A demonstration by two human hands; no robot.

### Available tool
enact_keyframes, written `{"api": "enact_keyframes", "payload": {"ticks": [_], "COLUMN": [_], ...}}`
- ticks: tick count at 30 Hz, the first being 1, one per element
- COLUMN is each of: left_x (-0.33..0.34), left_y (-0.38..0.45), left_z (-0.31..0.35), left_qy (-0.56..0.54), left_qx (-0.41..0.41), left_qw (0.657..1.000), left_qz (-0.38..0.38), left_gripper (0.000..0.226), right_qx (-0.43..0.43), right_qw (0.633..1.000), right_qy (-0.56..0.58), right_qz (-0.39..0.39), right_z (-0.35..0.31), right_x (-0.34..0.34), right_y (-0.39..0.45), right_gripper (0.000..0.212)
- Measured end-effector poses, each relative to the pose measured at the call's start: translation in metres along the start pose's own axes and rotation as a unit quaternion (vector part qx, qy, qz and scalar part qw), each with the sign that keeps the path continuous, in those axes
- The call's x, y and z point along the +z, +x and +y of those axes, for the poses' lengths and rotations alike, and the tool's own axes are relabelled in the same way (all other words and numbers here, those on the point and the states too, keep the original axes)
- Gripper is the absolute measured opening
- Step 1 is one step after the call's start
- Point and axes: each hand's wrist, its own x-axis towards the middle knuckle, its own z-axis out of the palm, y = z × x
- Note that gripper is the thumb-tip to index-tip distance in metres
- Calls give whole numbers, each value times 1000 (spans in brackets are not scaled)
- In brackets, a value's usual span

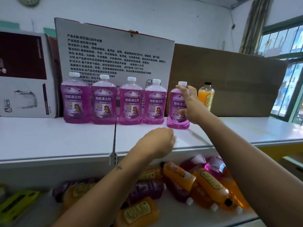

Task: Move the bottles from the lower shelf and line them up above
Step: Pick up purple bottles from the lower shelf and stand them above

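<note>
Purple bottle (pixel 177 107) upright in right hand's (pixel 190 104) grip; left hand (pixel 157 141) curled, empty.

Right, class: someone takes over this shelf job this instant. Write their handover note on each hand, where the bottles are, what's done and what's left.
Right hand: grips the fifth purple bottle, standing on the upper shelf at the right end of the row.
Left hand: over the shelf's front edge, fingers curled, holding nothing.
Done: four purple bottles upright in a line on the upper shelf; an orange bottle stands further right, behind.
Left: a pile of orange and purple bottles lies on the lower shelf, to be lifted and lined up.
</note>
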Motion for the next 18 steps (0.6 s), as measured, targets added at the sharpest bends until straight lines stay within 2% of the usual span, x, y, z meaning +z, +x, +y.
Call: {"api": "enact_keyframes", "payload": {"ticks": [7,11,18], "left_x": [1,3,1], "left_y": [0,0,1], "left_z": [1,0,0], "left_qy": [6,15,27], "left_qx": [-4,-4,0], "left_qw": [1000,1000,1000], "left_qz": [-2,3,1], "left_gripper": [19,19,21], "right_qx": [20,35,35], "right_qw": [1000,999,998], "right_qy": [18,-10,-7], "right_qz": [-12,-14,-48], "right_z": [7,5,-3], "right_x": [10,13,6], "right_y": [19,23,12], "right_gripper": [105,105,115]}}
